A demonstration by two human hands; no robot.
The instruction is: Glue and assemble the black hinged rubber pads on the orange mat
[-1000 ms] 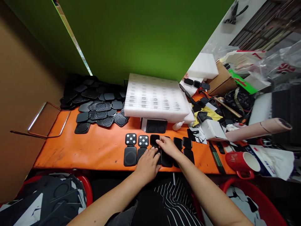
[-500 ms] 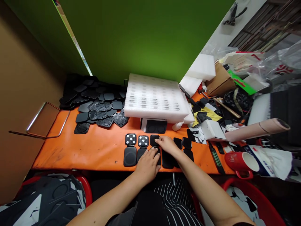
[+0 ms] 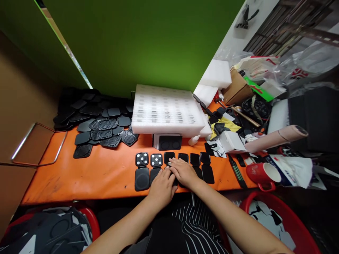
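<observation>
Orange tabletop [image 3: 106,180] — left hand [image 3: 161,187] and right hand [image 3: 183,172] lie over black pads [image 3: 169,156], fingers [image 3: 165,173] extended, unclenched — white foam [image 3: 169,125] stands beyond them.

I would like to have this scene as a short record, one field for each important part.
Surface: orange covering
Row: six black two-part pieces, the two leftmost with white dots on their upper halves
Left hand: spread over lower halves in the row
Right hand: beside the left hand, fingers meeting its fingers
Behind the row: white foam block, small white bottle
Back left: dark pile
Right: red mug
</observation>
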